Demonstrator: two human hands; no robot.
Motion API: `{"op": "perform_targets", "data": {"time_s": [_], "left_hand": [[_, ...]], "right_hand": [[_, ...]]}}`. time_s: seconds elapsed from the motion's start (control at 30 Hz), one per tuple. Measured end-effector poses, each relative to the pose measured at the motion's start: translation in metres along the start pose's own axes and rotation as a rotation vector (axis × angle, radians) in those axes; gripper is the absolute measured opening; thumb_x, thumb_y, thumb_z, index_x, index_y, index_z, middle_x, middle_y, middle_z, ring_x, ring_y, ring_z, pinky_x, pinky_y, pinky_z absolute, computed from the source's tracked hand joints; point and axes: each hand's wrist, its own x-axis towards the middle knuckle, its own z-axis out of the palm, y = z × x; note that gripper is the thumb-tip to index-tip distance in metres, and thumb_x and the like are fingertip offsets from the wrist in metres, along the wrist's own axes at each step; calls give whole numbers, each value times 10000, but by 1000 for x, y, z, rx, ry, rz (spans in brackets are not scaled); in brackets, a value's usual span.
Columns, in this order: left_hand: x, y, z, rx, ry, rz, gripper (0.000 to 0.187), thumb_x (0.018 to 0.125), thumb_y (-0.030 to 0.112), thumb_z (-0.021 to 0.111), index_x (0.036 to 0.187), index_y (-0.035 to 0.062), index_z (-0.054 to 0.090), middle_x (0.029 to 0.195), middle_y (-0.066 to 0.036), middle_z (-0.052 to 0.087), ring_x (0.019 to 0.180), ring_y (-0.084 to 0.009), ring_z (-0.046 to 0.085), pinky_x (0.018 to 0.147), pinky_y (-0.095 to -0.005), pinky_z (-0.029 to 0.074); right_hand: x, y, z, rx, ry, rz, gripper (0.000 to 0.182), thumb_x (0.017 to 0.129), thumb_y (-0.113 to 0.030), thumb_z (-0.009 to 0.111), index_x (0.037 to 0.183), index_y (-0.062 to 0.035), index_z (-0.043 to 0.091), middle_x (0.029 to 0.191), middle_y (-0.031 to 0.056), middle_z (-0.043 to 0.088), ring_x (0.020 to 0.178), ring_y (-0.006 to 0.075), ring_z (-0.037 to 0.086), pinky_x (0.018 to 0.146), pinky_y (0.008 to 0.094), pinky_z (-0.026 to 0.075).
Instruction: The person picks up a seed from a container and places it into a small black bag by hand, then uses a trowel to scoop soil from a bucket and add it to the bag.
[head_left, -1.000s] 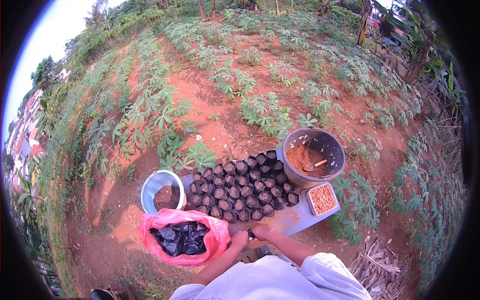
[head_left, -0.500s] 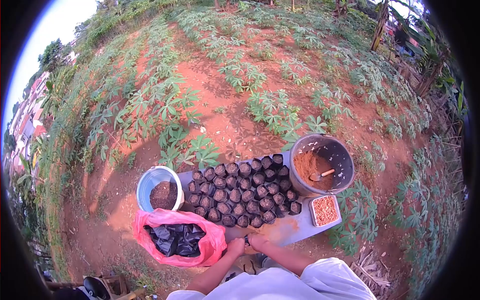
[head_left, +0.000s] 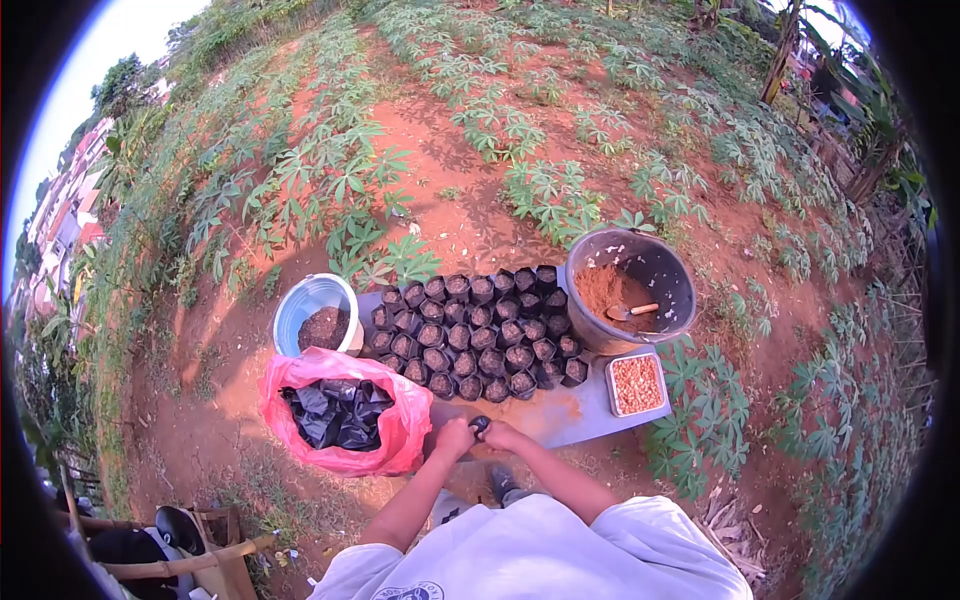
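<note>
My left hand point(head_left: 456, 438) and my right hand point(head_left: 499, 437) are close together at the near edge of the grey board point(head_left: 600, 421). Between them is a small black bag point(head_left: 480, 425), and the fingers of both are closed on it. Just beyond stand rows of black bags filled with dark soil point(head_left: 462, 337). To the left, a pink plastic sack point(head_left: 410, 440) holds crumpled black bags point(head_left: 335, 412).
A blue-white bucket point(head_left: 290, 322) with dark soil stands at the left. At the right are a large dark bucket point(head_left: 678, 290) with reddish soil and a trowel point(head_left: 633, 312), and a square tray of orange-yellow grains point(head_left: 637, 385). Leafy plants point(head_left: 700, 400) grow around the board.
The view has shifted, so the board and containers sit higher in the frame. My hands have drawn slightly apart, and the small black bag between them shows more clearly.
</note>
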Motion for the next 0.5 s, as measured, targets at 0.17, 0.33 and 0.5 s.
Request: {"op": "perform_targets", "data": {"time_s": [0.17, 0.33, 0.5], "left_hand": [[3, -1, 17, -109, 88, -126, 353, 825, 283, 649, 983, -30, 607, 934, -254, 640, 934, -396, 620, 813, -471, 492], [0, 9, 10, -120, 21, -276, 350, 819, 295, 652, 984, -14, 650, 997, -252, 639, 975, -387, 615, 840, -458, 490], [-2, 13, 12, -94, 7, -336, 361, 820, 332, 641, 972, 6, 676, 1015, -245, 640, 988, -380, 615, 849, -450, 490]], "right_hand": [[1, 10, -9, -214, -100, -273, 262, 822, -237, 577, 864, 12, 646, 798, 181, 671, 742, 316, 652, 700, 394, 510], [7, 6, -27, -695, 115, -497, 221, 798, -220, 618, 861, -11, 649, 835, 187, 669, 804, 350, 644, 753, 420, 505], [26, -2, -28, -970, -4, -609, 327, 735, -269, 705, 958, -38, 643, 989, 171, 658, 933, 332, 636, 795, 433, 510]]}}
